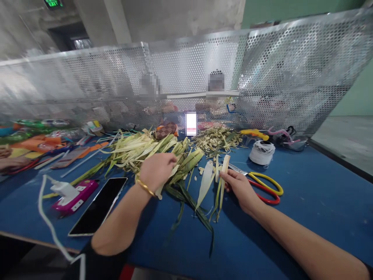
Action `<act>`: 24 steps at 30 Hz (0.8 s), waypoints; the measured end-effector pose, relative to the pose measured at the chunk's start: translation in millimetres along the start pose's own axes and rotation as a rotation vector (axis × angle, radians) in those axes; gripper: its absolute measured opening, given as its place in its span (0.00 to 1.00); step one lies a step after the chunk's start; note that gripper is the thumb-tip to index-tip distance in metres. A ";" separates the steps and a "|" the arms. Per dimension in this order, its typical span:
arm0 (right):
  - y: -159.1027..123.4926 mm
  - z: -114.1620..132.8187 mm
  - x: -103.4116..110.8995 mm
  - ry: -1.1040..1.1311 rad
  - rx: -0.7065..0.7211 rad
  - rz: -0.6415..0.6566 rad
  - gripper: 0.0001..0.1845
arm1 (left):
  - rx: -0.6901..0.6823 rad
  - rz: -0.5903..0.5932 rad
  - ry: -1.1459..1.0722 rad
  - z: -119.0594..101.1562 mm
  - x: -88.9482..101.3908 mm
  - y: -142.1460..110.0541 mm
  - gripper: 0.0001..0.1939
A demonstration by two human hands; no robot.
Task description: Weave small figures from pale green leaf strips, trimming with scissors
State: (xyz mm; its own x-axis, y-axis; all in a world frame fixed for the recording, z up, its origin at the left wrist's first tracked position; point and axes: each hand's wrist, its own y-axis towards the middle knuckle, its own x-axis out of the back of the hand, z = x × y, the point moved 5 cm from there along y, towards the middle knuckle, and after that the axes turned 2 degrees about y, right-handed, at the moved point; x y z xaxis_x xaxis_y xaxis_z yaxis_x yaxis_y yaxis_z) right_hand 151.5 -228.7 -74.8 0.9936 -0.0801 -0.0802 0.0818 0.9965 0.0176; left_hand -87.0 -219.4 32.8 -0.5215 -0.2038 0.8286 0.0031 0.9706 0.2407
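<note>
My left hand (157,169), with a gold bangle on the wrist, is closed round a pale leaf strip at the near edge of a pile of green and yellow palm leaves (145,149). My right hand (240,186) pinches a folded bundle of pale leaf strips (223,175) that stands up from the blue table (305,206), its long green ends trailing toward me. A separate pale leaf (205,181) lies between my hands.
Scissors with yellow and red handles (264,184) lie right of my right hand. Behind them sit a spool of white string (261,152) and a heap of leaf scraps (217,139). A black phone (99,205) and a pink power bank (74,196) lie at left. People sit behind a perforated metal screen (291,74).
</note>
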 end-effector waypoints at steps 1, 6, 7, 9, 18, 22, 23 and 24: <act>0.6 -2.0 -0.1 0.002 -0.006 0.004 0.20 | 0.012 -0.008 0.232 17.4 14.8 0.1 0.10; 2.4 -7.6 0.6 0.009 -0.030 0.015 0.20 | 0.274 0.110 0.653 114.3 56.4 -14.1 0.15; 2.6 -8.0 0.9 0.008 -0.033 0.016 0.21 | 0.297 0.124 0.662 125.4 58.2 -18.2 0.19; 2.7 -8.6 1.3 0.003 -0.037 0.017 0.21 | 0.375 0.117 0.660 139.1 59.1 -26.6 0.28; 2.9 -9.8 1.9 -0.007 -0.055 0.018 0.20 | 0.559 0.190 0.631 154.3 43.9 -43.7 0.38; 3.4 -10.0 1.3 -0.005 -0.049 0.029 0.20 | 0.568 0.195 0.663 154.8 42.2 -42.6 0.33; 3.4 -9.9 1.2 -0.005 -0.047 0.029 0.20 | 0.566 0.203 0.671 153.5 42.1 -42.3 0.32; 3.5 -9.9 1.2 -0.005 -0.045 0.029 0.20 | 0.560 0.214 0.676 151.9 42.1 -42.0 0.32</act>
State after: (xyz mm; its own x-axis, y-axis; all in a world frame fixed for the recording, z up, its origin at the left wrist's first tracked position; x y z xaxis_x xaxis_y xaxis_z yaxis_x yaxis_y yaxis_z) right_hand 152.2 -225.1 -84.7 0.9959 -0.0509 -0.0753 0.0491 0.9985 -0.0255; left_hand -238.7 -249.3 -19.2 0.0556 0.1279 0.9902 -0.4652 0.8809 -0.0877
